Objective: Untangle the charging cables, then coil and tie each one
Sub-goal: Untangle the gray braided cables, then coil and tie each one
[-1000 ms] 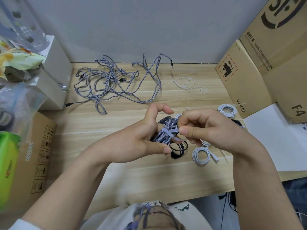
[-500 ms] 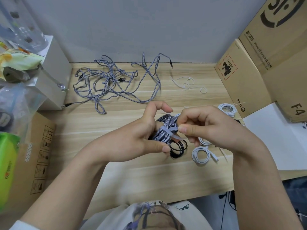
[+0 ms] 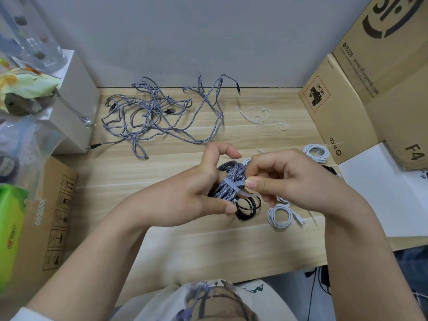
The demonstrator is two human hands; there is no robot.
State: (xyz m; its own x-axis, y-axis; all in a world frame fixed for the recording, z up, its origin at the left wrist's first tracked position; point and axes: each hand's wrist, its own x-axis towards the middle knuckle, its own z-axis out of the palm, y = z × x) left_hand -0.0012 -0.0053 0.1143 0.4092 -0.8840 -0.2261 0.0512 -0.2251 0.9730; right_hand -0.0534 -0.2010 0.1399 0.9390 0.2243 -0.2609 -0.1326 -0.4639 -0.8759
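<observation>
My left hand [image 3: 196, 193] grips a coiled grey braided cable [image 3: 228, 179] above the wooden table [image 3: 185, 246]. A translucent white tie [image 3: 234, 185] wraps the coil, and my right hand [image 3: 289, 184] pinches the tie's end between thumb and forefinger. Under the hands lie a coiled black cable [image 3: 247, 207] and a coiled white cable [image 3: 279, 216]. Another white coil [image 3: 316, 152] sits further right. A tangle of grey braided cables [image 3: 152, 114] spreads across the back of the table. Loose white ties [image 3: 261, 118] lie beside it.
Cardboard boxes [image 3: 370, 84] stand at the right, with a white sheet [image 3: 382, 188] below them. A white box [image 3: 69, 100], plastic bags and a green pack [image 3: 10, 232] crowd the left, over a flat cardboard box [image 3: 46, 218]. A grey wall closes the back.
Both hands have lifted the coil slightly and shifted a little away from me. The right thumb has pulled the tie's end further out to the right.
</observation>
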